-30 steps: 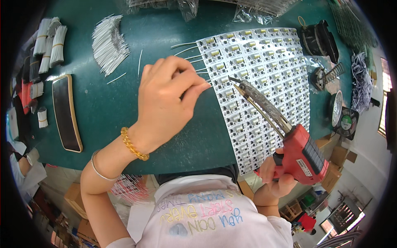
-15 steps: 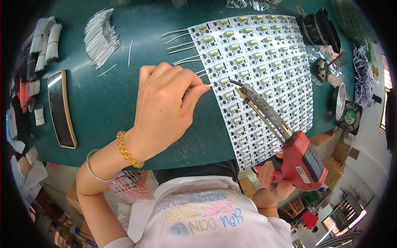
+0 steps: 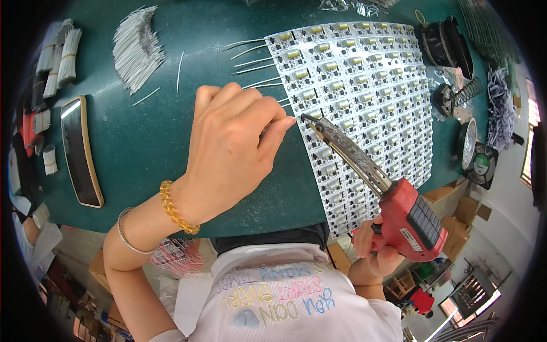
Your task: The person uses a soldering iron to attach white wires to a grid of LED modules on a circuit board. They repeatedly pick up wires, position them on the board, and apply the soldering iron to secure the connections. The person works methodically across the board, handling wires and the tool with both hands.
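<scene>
"What's the left hand (image 3: 231, 142) up to?"

"Thumb and finger are pinched together at the left edge of that white circuit panel (image 3: 370, 114), which lies on the green table (image 3: 142, 145). Whether there's a wire between them, I can't tell from here."

"And the white wires (image 3: 253, 61)?"

"The upper ones stick out from the panel's left edge, plain enough. The lower ones run in behind the knuckles, so their ends are lost."

"The right hand (image 3: 376, 252)?"

"Gripping a red soldering gun (image 3: 413, 222), though the body hides some of the fingers. The dark tip sits just beside the left fingertips, over the panel. Touching it? Can't say."

"The barrel blocks some of the parts, too."

"It does. And at the far side that clear plastic bag (image 3: 364, 7) is cut off, while glare whitens one end of the phone (image 3: 82, 151)."
</scene>
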The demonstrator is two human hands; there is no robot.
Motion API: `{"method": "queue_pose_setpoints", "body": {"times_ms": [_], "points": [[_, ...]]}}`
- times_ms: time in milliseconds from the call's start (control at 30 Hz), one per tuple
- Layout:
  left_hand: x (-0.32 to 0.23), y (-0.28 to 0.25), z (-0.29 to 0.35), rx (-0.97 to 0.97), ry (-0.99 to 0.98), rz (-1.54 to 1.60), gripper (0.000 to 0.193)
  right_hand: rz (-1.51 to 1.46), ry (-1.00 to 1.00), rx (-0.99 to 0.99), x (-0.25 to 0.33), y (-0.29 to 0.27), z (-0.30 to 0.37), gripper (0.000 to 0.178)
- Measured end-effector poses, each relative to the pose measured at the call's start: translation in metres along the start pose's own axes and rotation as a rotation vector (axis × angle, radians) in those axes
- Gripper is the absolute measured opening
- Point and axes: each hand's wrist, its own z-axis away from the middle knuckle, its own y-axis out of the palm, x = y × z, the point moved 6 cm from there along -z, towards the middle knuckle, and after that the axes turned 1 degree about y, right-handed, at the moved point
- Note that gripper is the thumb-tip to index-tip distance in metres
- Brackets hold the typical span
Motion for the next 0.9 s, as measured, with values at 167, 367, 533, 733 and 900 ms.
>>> {"method": "queue_pose_setpoints", "body": {"times_ms": [167, 367, 533, 733, 900], "points": [[0.001, 0.000, -0.002, 0.035, -0.011, -0.008, 0.013, -0.028, 0.009, 0.094, 0.002, -0.001, -0.003, 0.069], [0.001, 0.001, -0.003, 0.047, -0.014, -0.009, 0.013, 0.040, 0.001, 0.071, 0.004, 0.004, -0.006, 0.071], [0.002, 0.000, -0.003, 0.053, -0.021, -0.020, 0.014, 0.051, -0.081, -0.108, -0.005, -0.015, 0.007, 0.071], [0.001, 0.000, -0.003, 0.050, -0.022, -0.021, 0.013, 0.047, -0.113, -0.079, -0.006, -0.017, 0.006, 0.074], [0.003, -0.003, -0.005, 0.086, -0.098, 0.112, 0.011, 0.107, -0.159, -0.105, -0.006, -0.020, 0.009, 0.077]]}}
